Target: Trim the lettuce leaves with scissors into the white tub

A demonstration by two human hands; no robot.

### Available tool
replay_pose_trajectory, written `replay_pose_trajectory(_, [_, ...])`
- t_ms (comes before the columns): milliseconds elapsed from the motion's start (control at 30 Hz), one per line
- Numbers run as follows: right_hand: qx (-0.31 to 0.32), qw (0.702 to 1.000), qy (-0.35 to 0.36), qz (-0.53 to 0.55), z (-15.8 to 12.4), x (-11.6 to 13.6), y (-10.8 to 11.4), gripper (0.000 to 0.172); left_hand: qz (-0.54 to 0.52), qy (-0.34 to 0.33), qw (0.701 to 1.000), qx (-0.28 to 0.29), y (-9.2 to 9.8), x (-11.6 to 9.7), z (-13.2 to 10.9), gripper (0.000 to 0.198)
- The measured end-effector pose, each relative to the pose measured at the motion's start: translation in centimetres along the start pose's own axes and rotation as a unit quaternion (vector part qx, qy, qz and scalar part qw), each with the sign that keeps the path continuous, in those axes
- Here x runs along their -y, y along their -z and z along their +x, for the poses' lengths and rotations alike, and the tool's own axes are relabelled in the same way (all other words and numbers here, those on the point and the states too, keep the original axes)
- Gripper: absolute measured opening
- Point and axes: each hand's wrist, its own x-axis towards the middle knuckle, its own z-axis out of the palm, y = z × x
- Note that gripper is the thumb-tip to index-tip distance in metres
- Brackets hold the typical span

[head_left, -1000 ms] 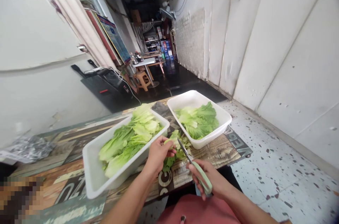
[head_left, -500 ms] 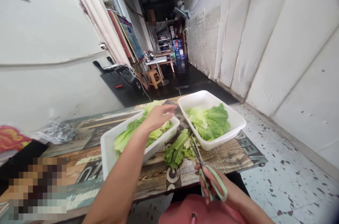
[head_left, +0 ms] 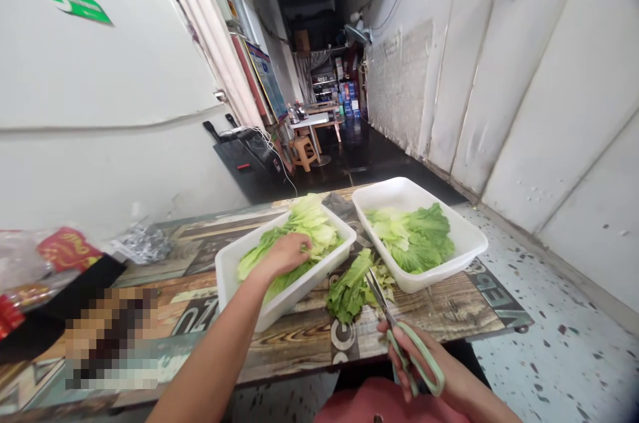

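Observation:
My left hand [head_left: 288,254] is down in the left white tray [head_left: 284,305], its fingers curled onto the pale lettuce leaves [head_left: 312,220] heaped there; the fingertips are partly hidden. Green-handled scissors [head_left: 417,355] are in my right hand [head_left: 403,350], with its fingers through and around the handles. Their blades point up and away, almost together, over loose lettuce leaves and trimmings [head_left: 349,290] lying on the table between the trays. In the right white tray [head_left: 419,282] lies a smaller pile of green lettuce leaves [head_left: 422,236].
The trays stand on a wood-patterned table [head_left: 294,343]. Bagged goods with red packaging [head_left: 70,250] and a crumpled clear plastic bag [head_left: 144,243] lie at its left. A dark plastic scrap [head_left: 337,203] sits behind the trays. Farther off are a stool [head_left: 303,151] and a small table [head_left: 312,120].
My left hand has moved from above the left tray's far edge down onto the lettuce inside it. The right hand still holds the scissors. The whole view has shifted slightly.

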Motion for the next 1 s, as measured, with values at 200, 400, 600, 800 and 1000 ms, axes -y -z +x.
replay_pose_trajectory(200, [0.007,1.0,0.015,0.005,-0.3,0.2,-0.3,0.053,-0.111,-0.001,0.994,0.023,0.5,1.0,-0.3,0.016])
replay_pose_trajectory(400, [0.017,1.0,0.007,0.011,-0.1,0.1,-0.4,0.056,-0.129,0.011,0.991,0.009,0.5,0.7,-0.4,0.016])
replay_pose_trajectory(600, [0.025,1.0,0.013,0.006,-0.3,0.4,-0.1,0.054,-0.318,0.013,0.943,-0.092,1.9,-1.3,-0.9,0.02])
replay_pose_trajectory(800, [0.039,0.999,0.028,-0.007,-0.5,1.1,-0.5,0.059,-0.563,0.039,0.823,-0.056,1.4,-5.9,-1.7,0.041])
replay_pose_trajectory(1000, [0.025,0.997,0.051,-0.048,-1.0,2.0,-0.5,0.065,-0.563,0.053,0.82,-0.089,-3.1,-9.8,-2.5,0.037])
